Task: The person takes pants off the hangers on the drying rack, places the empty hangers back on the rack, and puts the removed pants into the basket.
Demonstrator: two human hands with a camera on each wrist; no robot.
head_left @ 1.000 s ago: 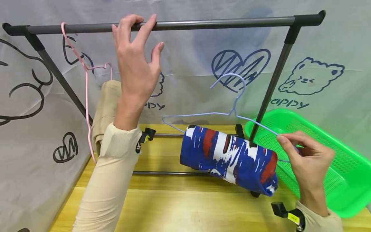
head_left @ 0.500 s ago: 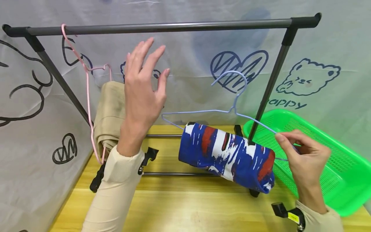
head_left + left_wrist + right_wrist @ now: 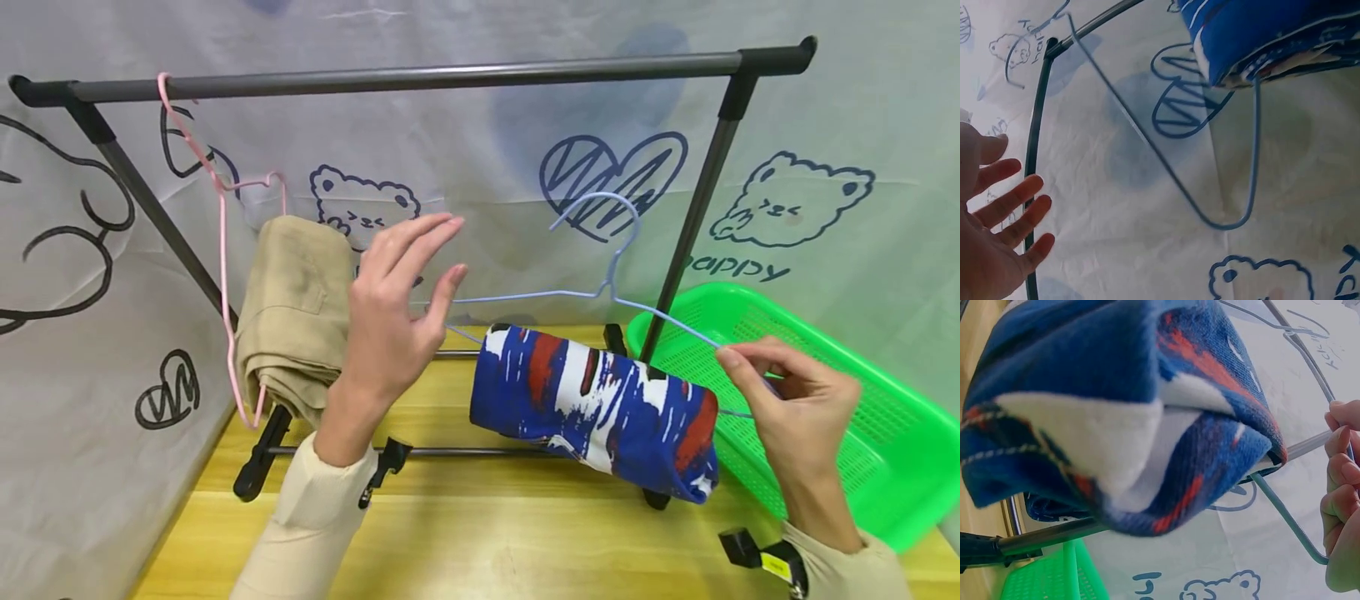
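Observation:
My right hand (image 3: 806, 408) pinches the right end of a light-blue clothes hanger (image 3: 566, 293). Over the hanger's bottom bar hangs a folded blue, white and red patterned garment (image 3: 592, 408), seen close up in the right wrist view. The hanger's hook is free, below the rack's top bar. My left hand (image 3: 393, 300) is raised at the hanger's left end, fingers extended and thumb apart, holding nothing; in the head view it covers that end. The left wrist view shows a gap between the left hand (image 3: 1004, 212) and the hanger (image 3: 1147, 140).
A dark metal clothes rack (image 3: 450, 77) stands on the wooden table (image 3: 465, 533). On its left, a pink hanger (image 3: 225, 250) carries folded khaki trousers (image 3: 296, 308). A green perforated basket (image 3: 900, 467) sits at right, behind the right hand. A printed cloth forms the backdrop.
My left hand has left the rack's top bar and come down and right to the blue hanger's left end. The right hand and the garment stay nearly in place.

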